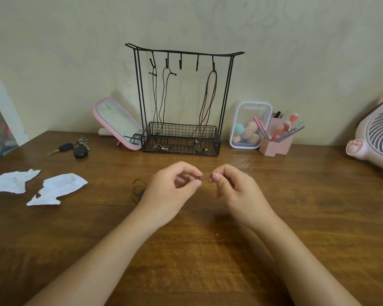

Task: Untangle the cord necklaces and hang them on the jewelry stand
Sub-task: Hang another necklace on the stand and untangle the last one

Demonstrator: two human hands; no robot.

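Observation:
A black wire jewelry stand [182, 54] with a row of hooks and a mesh basket stands at the back of the wooden table. Two dark cord necklaces [163, 96] hang from its left hooks and a brown cord necklace [209, 102] hangs from the right hook, their pendants lying in the basket. In front of the stand, my left hand [171, 191] and my right hand [234, 191] each pinch a thin dark cord [205, 178] stretched between their fingertips. More of that dark cord [138, 191] lies looped on the table beside my left wrist, partly hidden by it.
A pink-framed mirror [117, 122] leans left of the stand, with car keys [75, 147] in front of it. Two crumpled white papers [55, 188] lie at the left. A clear box of sponges [250, 125], a pink brush holder [276, 142] and a pink fan [376, 138] stand at the right.

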